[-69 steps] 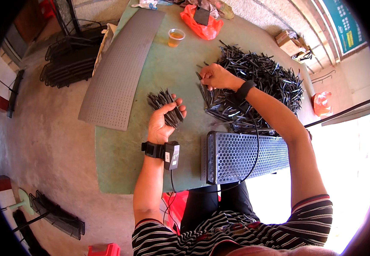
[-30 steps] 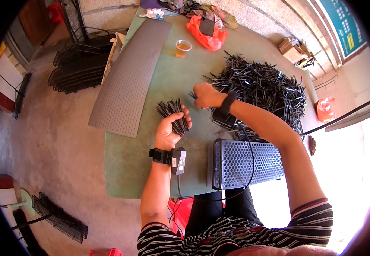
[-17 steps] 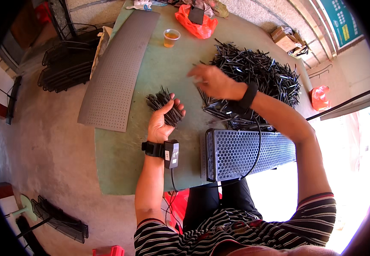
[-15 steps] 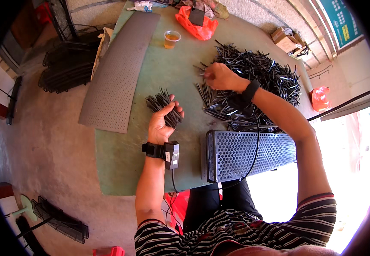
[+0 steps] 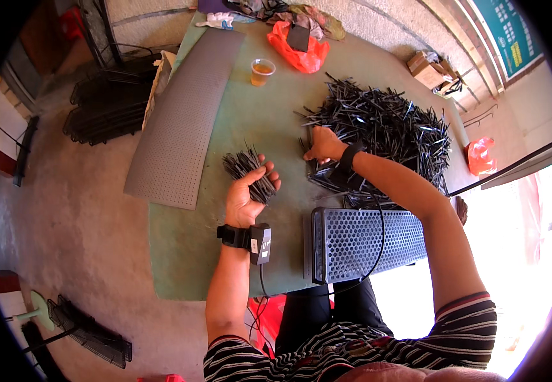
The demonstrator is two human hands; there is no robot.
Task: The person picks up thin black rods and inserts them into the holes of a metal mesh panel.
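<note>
My left hand (image 5: 248, 191) is wrapped around a bundle of thin black strips (image 5: 249, 170), held over the green table (image 5: 260, 248). The strips look like plastic pieces and stick out past my thumb and fingers. At the left edge of a large pile of the same black strips (image 5: 390, 121), my right hand (image 5: 325, 145) points down with its fingers pinched together. A few strips lie around those fingertips, and I cannot make out what is between them. Both wrists wear black straps; a small box on the left one has a cable.
A perforated metal box (image 5: 371, 239) stands at the near edge. To the left lies a long grey perforated sheet (image 5: 190, 121). Farther back are a plastic cup of amber liquid (image 5: 262, 72) and a red plastic bag (image 5: 301, 54). Black wire racks (image 5: 107, 102) are stacked beyond the table's left side.
My right hand has come nearer and down to the pile's left edge. My left hand keeps its bundle. The whole view has shifted slightly.
</note>
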